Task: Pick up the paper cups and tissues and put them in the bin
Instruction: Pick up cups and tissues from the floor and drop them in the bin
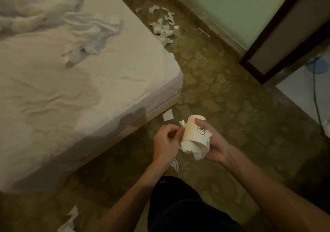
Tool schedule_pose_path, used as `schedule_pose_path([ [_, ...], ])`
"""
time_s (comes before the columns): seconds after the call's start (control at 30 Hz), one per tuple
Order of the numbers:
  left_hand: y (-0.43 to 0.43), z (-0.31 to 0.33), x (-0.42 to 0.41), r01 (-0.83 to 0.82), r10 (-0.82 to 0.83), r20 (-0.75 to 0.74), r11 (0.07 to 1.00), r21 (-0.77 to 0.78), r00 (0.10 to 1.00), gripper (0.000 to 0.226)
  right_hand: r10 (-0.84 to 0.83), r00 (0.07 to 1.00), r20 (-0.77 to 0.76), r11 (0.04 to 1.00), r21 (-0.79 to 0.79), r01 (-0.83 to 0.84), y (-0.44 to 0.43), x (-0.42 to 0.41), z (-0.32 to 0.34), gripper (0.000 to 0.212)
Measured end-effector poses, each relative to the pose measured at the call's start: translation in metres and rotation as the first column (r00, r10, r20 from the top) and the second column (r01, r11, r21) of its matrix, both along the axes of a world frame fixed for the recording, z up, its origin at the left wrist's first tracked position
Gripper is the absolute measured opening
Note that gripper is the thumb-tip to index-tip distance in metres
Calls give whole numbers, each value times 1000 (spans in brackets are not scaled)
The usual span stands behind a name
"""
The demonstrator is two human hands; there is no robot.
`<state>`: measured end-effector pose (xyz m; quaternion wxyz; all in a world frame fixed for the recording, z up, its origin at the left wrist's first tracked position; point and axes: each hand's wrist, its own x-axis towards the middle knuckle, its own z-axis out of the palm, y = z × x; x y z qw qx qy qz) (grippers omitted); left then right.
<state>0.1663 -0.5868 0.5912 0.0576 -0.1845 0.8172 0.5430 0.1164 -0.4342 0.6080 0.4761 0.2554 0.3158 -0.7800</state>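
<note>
Bare left hand [166, 140], bare right hand [212, 146]. Bare left forearm [141, 189] and right forearm [259, 181], uncovered from wrist down to frame edge. Black garment [178, 212] over lap and legs at bottom centre: matte cloth, softly creased, too dark to tell shorts from trousers. Small pale glint [162, 181] at garment's upper left edge, too small to identify. White slipper [174, 165] on one foot, rounded toe, small dark mark on top, only partly in view beside left wrist.
</note>
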Motion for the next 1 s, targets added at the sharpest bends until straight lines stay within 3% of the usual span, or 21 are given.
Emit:
schedule_pose_path([
  [0.07, 4, -25, -40, 68, -72, 96, 997, 36, 993, 11, -39, 999, 30, 996, 87, 37, 3, -35, -16, 75],
  [0.17, 3, -59, -97, 142, -153, 181, 987, 70, 971, 19, -62, 994, 91, 984, 173, 46, 7, -86, -48, 51],
  [0.27, 1, -106, -156, 244, -274, 240, 959, 147, 931, 18, -92, 988, 123, 968, 243, 60, 10, -133, -104, 49],
  [0.53, 18, -362, -255, 259, -327, 437, 943, 211, 838, 16, 135, 986, 101, 884, 438, -166, 30, -231, -365, 56],
  [0.63, 20, -453, -261, 276, -321, 492, 947, 164, 809, 13, 125, 984, 127, 877, 450, -169, 29, -235, -461, 64],
  [0.83, 12, -598, -267, 110, -76, 599, 994, -20, 797, 22, 112, 984, 137, 885, 437, -161, 14, -231, -595, 78],
  [0.93, -7, -654, -287, 142, -40, 639, 984, -109, 768, 33, 66, 992, 105, 882, 460, -107, 20, -232, -633, 62],
  [1.0, -20, -688, -301, 254, -54, 661, 944, -210, 749, 50, 72, 993, 98, 875, 471, -110, 24, -232, -651, 47],
])
